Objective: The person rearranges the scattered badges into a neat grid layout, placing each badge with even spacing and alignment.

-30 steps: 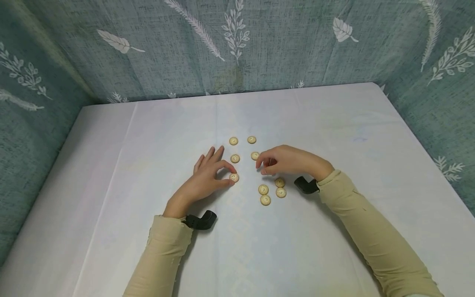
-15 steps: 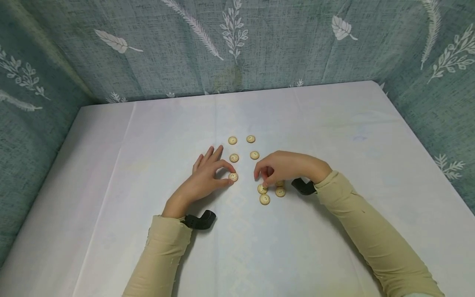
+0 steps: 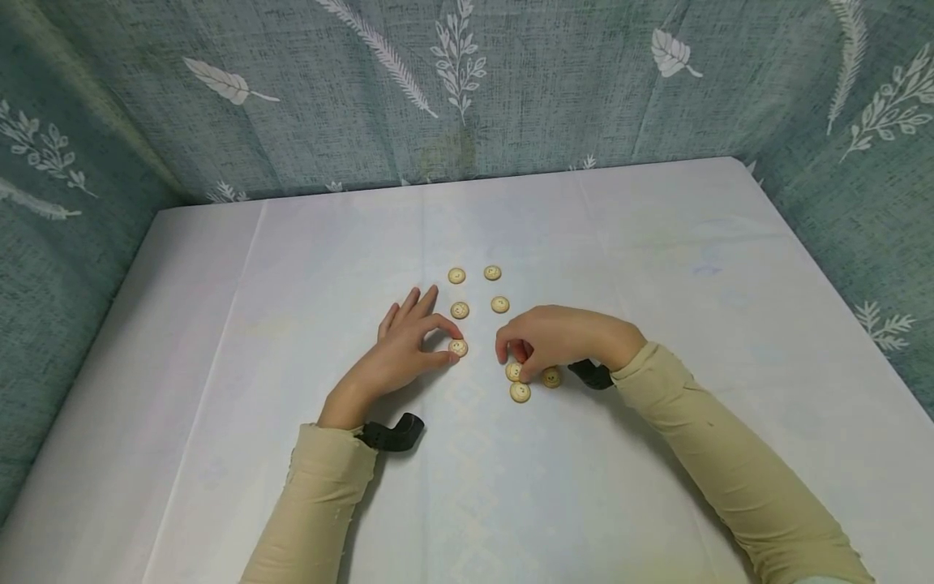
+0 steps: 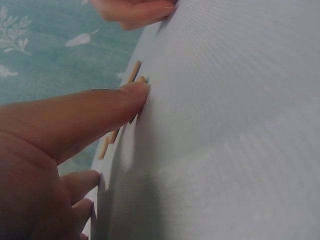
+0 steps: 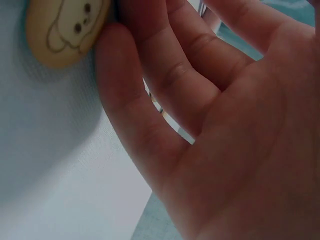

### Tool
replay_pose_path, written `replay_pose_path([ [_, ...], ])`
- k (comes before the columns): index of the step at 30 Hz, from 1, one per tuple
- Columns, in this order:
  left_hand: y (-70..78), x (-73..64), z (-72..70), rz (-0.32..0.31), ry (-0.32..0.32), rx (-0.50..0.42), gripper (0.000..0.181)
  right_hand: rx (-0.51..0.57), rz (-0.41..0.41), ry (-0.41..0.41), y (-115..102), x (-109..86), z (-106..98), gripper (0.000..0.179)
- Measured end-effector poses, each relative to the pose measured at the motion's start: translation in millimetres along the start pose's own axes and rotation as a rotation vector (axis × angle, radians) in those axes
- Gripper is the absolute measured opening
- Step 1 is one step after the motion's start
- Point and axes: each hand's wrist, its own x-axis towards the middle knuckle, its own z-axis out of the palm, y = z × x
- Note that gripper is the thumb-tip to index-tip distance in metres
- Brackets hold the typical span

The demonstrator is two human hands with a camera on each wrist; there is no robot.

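Note:
A thin round wooden disc (image 3: 458,348) lies between the thumb and index finger of my left hand (image 3: 397,361), which pinches its edges at the table. The other left fingers stretch forward. My right hand (image 3: 558,337) has its thumb and index finger curled about another disc (image 3: 514,371), in contact with its sides. Close to the right thumb lie a disc (image 3: 551,377) on the right and one (image 3: 520,392) nearer the front; the hand hides a further disc. In the right wrist view, a yellowish disc (image 5: 67,30) with a drawn animal face sits beside a fingertip.
Beyond the hands, discs stand in two short columns: the left has one disc (image 3: 456,276) behind another (image 3: 460,310), and the right pairs a disc (image 3: 492,272) with a nearer one (image 3: 499,304). A white cloth covers the table (image 3: 292,268); a green leaf-patterned curtain (image 3: 511,89) surrounds it.
My right hand has moved toward me, from beside the right column to the cluster of discs, its thumb and index finger coming around one. The left hand has kept its pinch in place.

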Motion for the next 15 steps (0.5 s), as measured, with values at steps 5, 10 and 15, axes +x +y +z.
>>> replay_pose_path([
  [5,0.9,0.0,-0.2,0.003,-0.001,0.002,0.017,-0.017,-0.012,0.012,-1.4,0.6,1.6,0.022],
  [10,1.6,-0.1,-0.5,0.002,-0.003,0.000,0.017,-0.031,-0.015,0.020,-3.1,1.3,2.4,0.019],
  [15,1.3,-0.3,-0.2,0.006,0.000,0.001,0.017,-0.032,-0.014,0.029,-3.6,1.8,2.1,0.017],
])
